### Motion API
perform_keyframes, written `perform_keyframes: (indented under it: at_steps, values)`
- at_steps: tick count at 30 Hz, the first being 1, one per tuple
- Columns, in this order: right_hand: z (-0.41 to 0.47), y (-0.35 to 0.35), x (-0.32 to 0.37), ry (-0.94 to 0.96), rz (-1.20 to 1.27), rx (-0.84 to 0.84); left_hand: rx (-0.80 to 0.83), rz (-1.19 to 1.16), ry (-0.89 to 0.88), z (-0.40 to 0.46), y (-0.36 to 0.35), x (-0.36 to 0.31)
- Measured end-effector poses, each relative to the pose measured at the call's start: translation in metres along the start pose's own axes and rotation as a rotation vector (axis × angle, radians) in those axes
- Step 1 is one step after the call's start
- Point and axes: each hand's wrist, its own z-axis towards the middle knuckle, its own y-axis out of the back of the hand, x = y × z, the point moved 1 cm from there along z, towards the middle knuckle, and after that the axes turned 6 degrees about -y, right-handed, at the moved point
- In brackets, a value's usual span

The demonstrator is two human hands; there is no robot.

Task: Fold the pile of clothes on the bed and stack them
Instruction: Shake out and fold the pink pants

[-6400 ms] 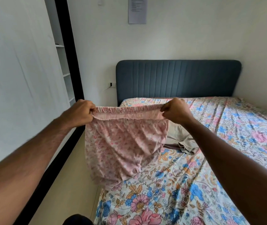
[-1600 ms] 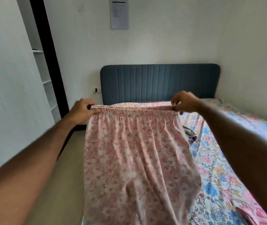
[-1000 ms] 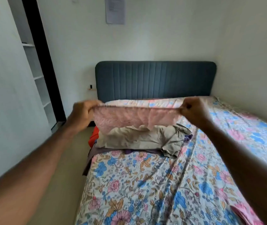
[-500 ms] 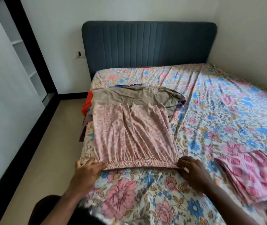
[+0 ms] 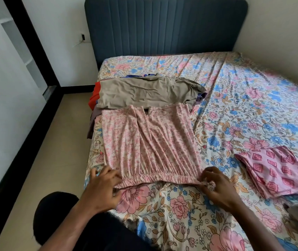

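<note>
I count one pair of pink floral shorts [image 5: 150, 144] spread flat on the bed [image 5: 235, 98], waistband nearest me, legs reaching the unfolded pile [image 5: 144, 93] toward the headboard [image 5: 164, 26]. That pile shows one tan garment on top with red, blue and purple edges beneath; I cannot count those. One folded pink patterned piece [image 5: 278, 169] lies to the right on a stack cut off at the frame edge. My left hand [image 5: 102, 189] pinches the waistband's left corner with curled fingers. My right hand [image 5: 217, 187] pinches the right corner, fingertips bunched on the fabric.
</note>
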Motion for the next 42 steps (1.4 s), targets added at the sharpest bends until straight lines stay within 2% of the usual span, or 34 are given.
perform_keyframes:
  at_steps: [3, 5, 8, 10, 13, 16, 18, 20, 21, 23, 24, 25, 27, 28, 31, 34, 42]
  values:
    - [0.001, -0.001, 0.02, -0.254, 0.038, -0.111, -0.075, -0.126, -0.004, 0.022, 0.008, -0.04]
    - [0.0, -0.001, 0.029, -0.413, 0.06, -0.097, -0.08, -0.168, -0.054, 0.033, 0.0, -0.071]
    - [0.001, -0.005, 0.038, -0.49, 0.155, -0.015, 0.022, -0.171, -0.053, 0.041, -0.013, -0.094]
    - [0.001, -0.005, 0.045, -0.492, 0.314, -0.037, 0.104, -0.176, -0.018, 0.042, -0.013, -0.094]
    - [0.003, -0.002, 0.062, -0.374, 0.49, -0.173, 0.156, -0.147, -0.007, 0.039, -0.012, -0.096]
    - [0.01, 0.002, 0.084, -0.195, 0.462, -0.298, 0.196, -0.204, -0.003, 0.036, -0.01, -0.1]
    - [0.019, 0.0, 0.102, -0.083, 0.417, -0.319, 0.161, -0.336, 0.003, 0.032, -0.013, -0.093]
    - [0.028, -0.002, 0.124, 0.035, 0.375, -0.279, -0.002, -0.586, 0.091, 0.026, -0.012, -0.081]
    - [0.033, -0.005, 0.138, 0.101, 0.35, -0.236, -0.177, -0.665, 0.189, 0.021, -0.01, -0.072]
    - [0.042, -0.011, 0.166, 0.2, 0.284, -0.137, -0.505, -0.662, 0.466, 0.01, -0.003, -0.051]
    - [0.047, -0.016, 0.179, 0.232, 0.231, -0.08, -0.602, -0.656, 0.634, 0.005, 0.001, -0.042]
    - [0.051, -0.022, 0.192, 0.258, 0.173, -0.022, -0.626, -0.694, 0.81, -0.001, 0.003, -0.033]
    - [0.057, -0.04, 0.219, 0.303, 0.051, 0.083, -0.521, -0.871, 1.076, -0.009, 0.004, -0.021]
    - [0.059, -0.051, 0.233, 0.322, -0.005, 0.136, -0.45, -0.965, 1.125, -0.011, 0.004, -0.018]
    - [0.053, -0.093, 0.259, 0.403, -0.136, 0.27, -0.338, -1.103, 1.109, -0.011, 0.002, -0.016]
    - [0.043, -0.127, 0.26, 0.456, -0.244, 0.357, -0.355, -1.159, 1.114, -0.011, -0.002, -0.012]
    - [0.037, -0.141, 0.238, 0.479, -0.143, 0.302, -0.365, -1.171, 1.095, -0.011, -0.009, -0.007]
